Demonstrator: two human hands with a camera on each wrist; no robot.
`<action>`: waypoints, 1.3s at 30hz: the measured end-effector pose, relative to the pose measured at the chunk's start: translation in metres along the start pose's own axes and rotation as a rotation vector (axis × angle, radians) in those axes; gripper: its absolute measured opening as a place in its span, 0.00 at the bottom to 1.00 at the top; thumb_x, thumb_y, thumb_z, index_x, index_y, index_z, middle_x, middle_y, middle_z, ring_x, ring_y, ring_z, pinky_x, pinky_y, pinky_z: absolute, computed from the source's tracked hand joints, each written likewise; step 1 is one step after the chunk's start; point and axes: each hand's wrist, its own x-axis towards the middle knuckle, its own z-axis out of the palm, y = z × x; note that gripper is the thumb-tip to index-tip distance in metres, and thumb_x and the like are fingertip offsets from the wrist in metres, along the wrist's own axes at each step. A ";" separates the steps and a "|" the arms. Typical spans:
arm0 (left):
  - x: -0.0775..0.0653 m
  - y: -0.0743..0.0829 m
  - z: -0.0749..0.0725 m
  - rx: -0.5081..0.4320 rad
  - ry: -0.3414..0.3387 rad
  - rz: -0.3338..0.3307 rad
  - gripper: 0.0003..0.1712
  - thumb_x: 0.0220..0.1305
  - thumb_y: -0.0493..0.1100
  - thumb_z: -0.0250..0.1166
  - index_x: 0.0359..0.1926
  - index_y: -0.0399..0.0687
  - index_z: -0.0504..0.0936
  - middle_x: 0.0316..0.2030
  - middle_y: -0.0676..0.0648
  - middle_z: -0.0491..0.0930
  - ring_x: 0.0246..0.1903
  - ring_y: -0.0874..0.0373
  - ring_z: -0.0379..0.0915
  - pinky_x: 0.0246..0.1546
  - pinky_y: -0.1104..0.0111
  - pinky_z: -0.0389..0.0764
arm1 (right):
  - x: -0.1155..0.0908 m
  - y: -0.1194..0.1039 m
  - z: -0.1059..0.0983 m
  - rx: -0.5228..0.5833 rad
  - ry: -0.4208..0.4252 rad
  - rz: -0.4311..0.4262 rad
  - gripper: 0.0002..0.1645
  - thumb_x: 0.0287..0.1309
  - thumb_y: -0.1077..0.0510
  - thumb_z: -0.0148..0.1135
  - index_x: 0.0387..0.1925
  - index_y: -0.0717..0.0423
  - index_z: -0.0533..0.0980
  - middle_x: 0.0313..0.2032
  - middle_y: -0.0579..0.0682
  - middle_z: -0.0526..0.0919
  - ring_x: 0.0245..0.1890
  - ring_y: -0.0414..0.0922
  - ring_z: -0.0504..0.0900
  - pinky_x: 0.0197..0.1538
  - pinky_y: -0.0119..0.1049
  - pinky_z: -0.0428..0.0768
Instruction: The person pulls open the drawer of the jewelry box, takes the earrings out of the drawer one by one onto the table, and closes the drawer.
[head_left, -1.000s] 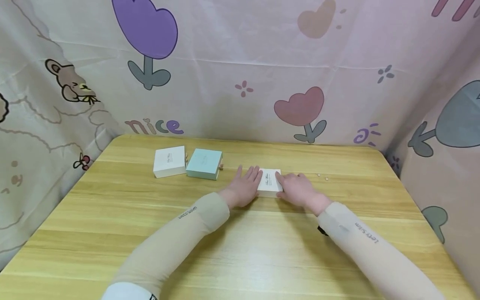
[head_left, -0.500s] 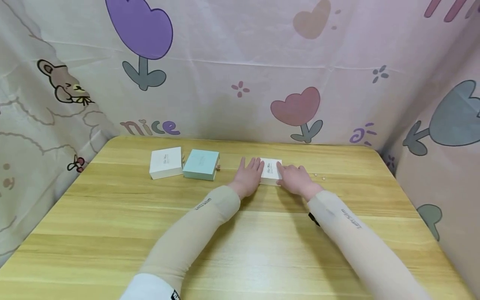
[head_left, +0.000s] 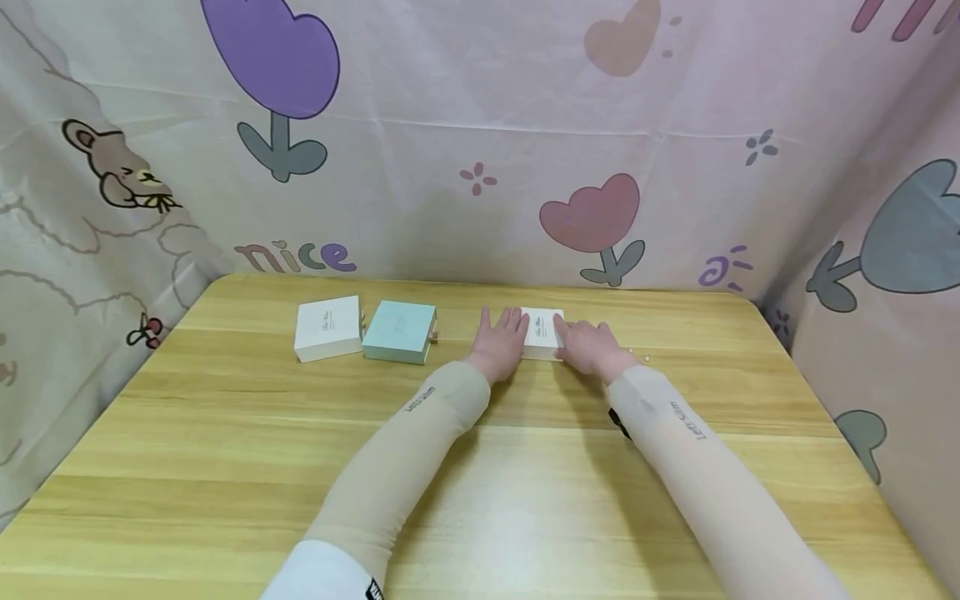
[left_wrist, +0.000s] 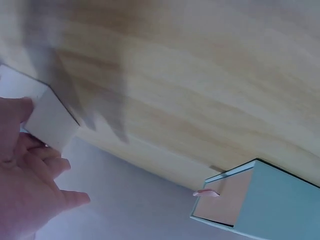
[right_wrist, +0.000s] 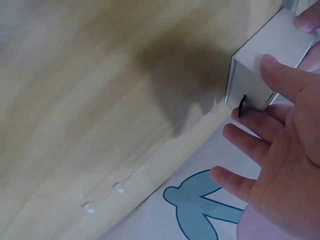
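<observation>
Near the back of the table, both hands hold a small white box (head_left: 542, 332) with dark print on its lid. The left hand (head_left: 499, 342) grips the box's left end. In the left wrist view its thumb (left_wrist: 24, 107) lies on the near face, while other fingers spread out past the end. At the right end, the right hand (head_left: 592, 345) pinches the box. Its thumb (right_wrist: 280, 75) presses the near face in the right wrist view, and the remaining fingers fan out beside the side panel, where a black ribbon pull (right_wrist: 242, 106) sticks out.
Left of the hands are a mint-green box (head_left: 401, 329) with a pinkish ribbon tab (left_wrist: 206, 193) and a larger white box (head_left: 327, 327). Two small pearl-like studs (right_wrist: 118, 187) lie on the wooden table (head_left: 480, 500) right of the hands. A printed curtain (head_left: 420, 167) hangs behind.
Both hands have slid the small white box away from the person, toward the table's back edge. The other boxes and the studs stay put; the head view has shifted slightly.
</observation>
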 end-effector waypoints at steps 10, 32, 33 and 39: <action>0.010 -0.005 -0.003 -0.060 0.007 -0.005 0.36 0.72 0.53 0.44 0.74 0.48 0.43 0.74 0.46 0.43 0.73 0.52 0.39 0.70 0.45 0.39 | 0.009 0.004 -0.004 0.026 -0.017 0.010 0.39 0.67 0.52 0.49 0.72 0.62 0.46 0.63 0.67 0.66 0.64 0.61 0.65 0.65 0.62 0.57; -0.047 -0.084 0.005 -0.314 0.087 -0.082 0.46 0.67 0.63 0.47 0.73 0.42 0.42 0.73 0.41 0.43 0.72 0.42 0.41 0.67 0.39 0.34 | -0.020 0.012 -0.010 0.093 0.136 -0.077 0.37 0.62 0.46 0.55 0.65 0.65 0.61 0.64 0.67 0.64 0.64 0.65 0.61 0.62 0.63 0.62; -0.051 -0.089 0.008 -0.319 0.079 -0.100 0.47 0.67 0.64 0.47 0.73 0.40 0.42 0.73 0.39 0.43 0.72 0.41 0.40 0.67 0.39 0.34 | -0.023 0.011 -0.010 0.092 0.139 -0.090 0.36 0.62 0.47 0.56 0.64 0.65 0.63 0.63 0.67 0.65 0.63 0.65 0.62 0.62 0.62 0.63; -0.069 -0.102 0.022 -0.242 -0.034 -0.129 0.54 0.64 0.69 0.46 0.71 0.30 0.42 0.71 0.29 0.41 0.71 0.36 0.37 0.69 0.42 0.34 | -0.039 0.009 -0.010 0.079 0.133 -0.151 0.34 0.61 0.48 0.57 0.62 0.65 0.66 0.62 0.66 0.68 0.62 0.65 0.64 0.61 0.61 0.64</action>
